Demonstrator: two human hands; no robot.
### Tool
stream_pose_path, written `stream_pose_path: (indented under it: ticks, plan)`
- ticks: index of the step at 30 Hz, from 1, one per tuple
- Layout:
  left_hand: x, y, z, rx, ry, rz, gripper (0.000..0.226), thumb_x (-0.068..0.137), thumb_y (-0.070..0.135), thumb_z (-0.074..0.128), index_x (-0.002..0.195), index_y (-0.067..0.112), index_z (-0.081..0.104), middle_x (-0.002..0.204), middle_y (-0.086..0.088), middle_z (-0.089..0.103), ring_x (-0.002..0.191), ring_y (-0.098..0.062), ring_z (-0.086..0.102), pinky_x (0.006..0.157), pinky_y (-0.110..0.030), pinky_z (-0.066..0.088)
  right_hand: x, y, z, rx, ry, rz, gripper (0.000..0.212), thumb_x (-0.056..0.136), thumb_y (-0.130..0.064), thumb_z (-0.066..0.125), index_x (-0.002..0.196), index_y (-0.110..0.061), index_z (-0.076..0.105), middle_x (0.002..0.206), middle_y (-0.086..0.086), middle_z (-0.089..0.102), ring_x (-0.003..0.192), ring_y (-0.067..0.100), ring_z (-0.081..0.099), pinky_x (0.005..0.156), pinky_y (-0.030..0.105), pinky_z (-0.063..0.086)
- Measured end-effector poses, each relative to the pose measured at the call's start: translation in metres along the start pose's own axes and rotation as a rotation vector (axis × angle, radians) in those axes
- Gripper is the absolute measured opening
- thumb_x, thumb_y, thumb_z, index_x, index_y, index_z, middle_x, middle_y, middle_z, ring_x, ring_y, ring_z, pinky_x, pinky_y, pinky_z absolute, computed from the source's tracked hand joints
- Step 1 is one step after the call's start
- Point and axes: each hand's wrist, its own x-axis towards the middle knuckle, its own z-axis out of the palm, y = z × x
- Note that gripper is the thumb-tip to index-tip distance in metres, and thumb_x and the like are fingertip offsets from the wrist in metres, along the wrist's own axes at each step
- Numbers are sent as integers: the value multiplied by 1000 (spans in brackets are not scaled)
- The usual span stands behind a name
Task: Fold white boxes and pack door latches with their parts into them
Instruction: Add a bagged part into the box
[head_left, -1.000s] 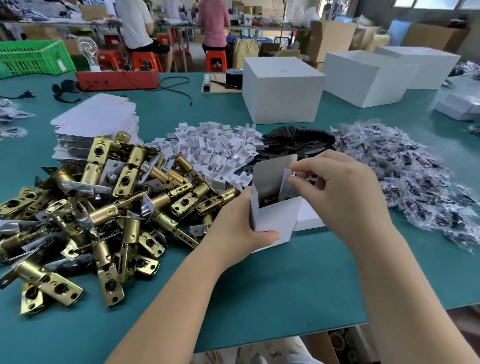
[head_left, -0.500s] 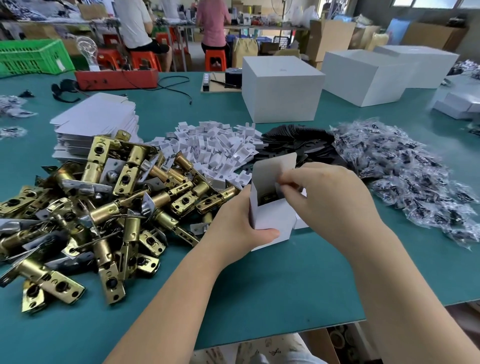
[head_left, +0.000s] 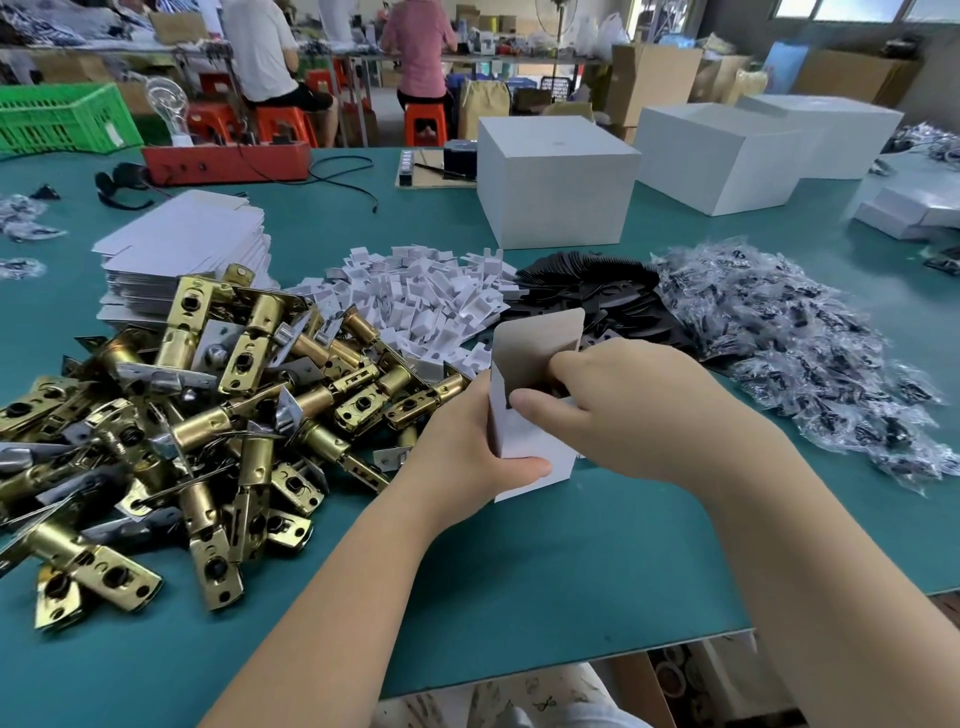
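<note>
A wide green worktop (head_left: 519, 571) fills a workshop; behind it, people sit on orange stools (head_left: 283, 122) at other tables.

All places below are given relative to the small white box (head_left: 530, 452), which stands upright on the worktop near the middle, with its top flap (head_left: 540, 343) raised.

Far to the left and behind the box there is a green crate (head_left: 62, 124) and a red case (head_left: 228, 163). To the left and a little behind lies a stack of flat white box blanks (head_left: 182, 244). Directly left of the box is a big heap of brass door latches (head_left: 182, 415), reaching almost to it.

The left hand (head_left: 467, 447) grips the box on its left side, the thumb curled over the front wall. Behind the box lies a pile of small white card inserts (head_left: 415, 296).

The right hand (head_left: 623, 410) is at the open top of the box, its fingers curled into the opening and the thumb on the front edge. Whether it pinches something inside, I cannot tell.

Behind and to the right of the box is a pile of black plates (head_left: 597, 291), and further right a large heap of small clear bags (head_left: 805, 358) with dark parts. Well behind stand three large white cartons (head_left: 556, 182).
</note>
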Motion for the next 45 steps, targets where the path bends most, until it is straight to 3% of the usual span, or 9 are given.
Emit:
stream_pose_path:
  ticks: [5,9,14,20,24,30,35,39,45]
  plan:
    - [2,-4,0,-18,20,-9,58,61,35,78,100,66,49,103,33,63,95,10,60,75,-16,51,-2,14,8,270,215,-96,38,86,-57,40,100,-29,62,74,-17,62,65,3,54,54,24,39]
    - [3,-6,1,-15,52,0,59,61,30,80,102,59,51,101,32,63,92,9,60,76,-22,49,13,66,29,749,713,219,14,88,-35,55,80,-31,65,62,-21,62,52,2,55,54,16,44]
    - [2,-8,0,5,72,48,71,69,17,85,96,71,48,100,41,59,96,19,54,71,2,40,37,139,92,514,226,739,36,91,-31,60,118,-8,65,106,8,67,93,25,59,78,31,43]
    - [3,-9,-1,-7,66,35,66,70,14,86,99,63,51,100,40,60,97,19,54,71,2,40,51,152,107,410,171,873,54,85,-49,66,108,-1,63,129,18,48,98,34,54,73,37,42]
    - [2,-11,-1,-20,56,21,61,71,12,85,105,50,52,99,41,60,96,20,54,70,2,40,51,158,104,338,21,816,54,85,-51,64,94,3,66,116,20,59,84,30,53,65,35,44]
    - [3,-10,-1,-21,47,23,61,72,13,85,108,48,52,101,40,59,98,19,54,72,1,41,40,160,104,455,148,812,46,85,-34,70,122,-8,64,123,12,64,109,31,59,83,34,46]
    - [4,-10,-1,-18,51,23,60,72,14,85,108,48,52,102,38,60,98,18,54,72,1,41,29,162,103,475,336,800,16,86,-19,57,86,-10,70,74,10,68,66,25,57,63,32,45]
    - [3,-11,-1,-22,53,16,60,71,15,86,109,48,52,103,36,60,99,17,54,73,1,41,25,162,102,558,506,791,30,84,-16,47,55,-16,52,47,2,40,51,24,34,50,28,25]
    - [3,-9,-1,-25,63,24,62,71,16,86,108,50,51,105,38,59,99,18,53,73,2,39,26,133,68,1376,660,662,2,87,-16,69,87,-18,69,79,0,70,56,5,65,52,17,51]
